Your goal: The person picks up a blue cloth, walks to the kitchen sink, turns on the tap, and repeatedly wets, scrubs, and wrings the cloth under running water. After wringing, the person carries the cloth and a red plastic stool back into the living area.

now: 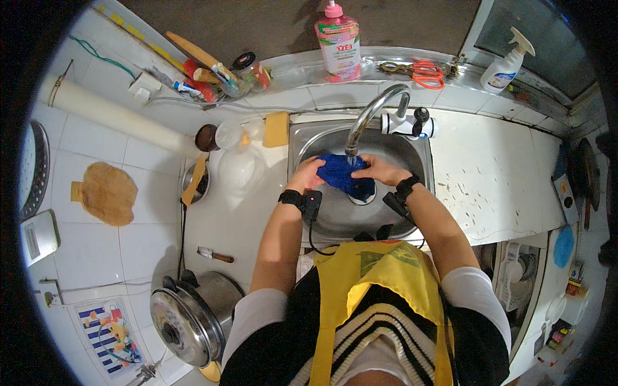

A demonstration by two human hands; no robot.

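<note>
A blue cloth (340, 174) is stretched between my two hands over the stainless steel sink (333, 219). My left hand (307, 174) grips its left edge, while my right hand (383, 170) has the right side, thumb laid on top. Water runs from the chrome faucet (374, 112) onto the upper part of the cloth. Beneath the cloth's lower edge, the round drain (362, 199) shows in part. Dark bands with small boxes and cables are strapped to both wrists.
A yellow sponge (276, 129) and clear plastic containers (231, 135) stand left of the sink. Along the ledge behind are a pink detergent bottle (339, 46), red-handled scissors (427, 75) and a spray bottle (504, 65). A large lidded steel pot (193, 318) is at lower left, near a small knife (216, 255).
</note>
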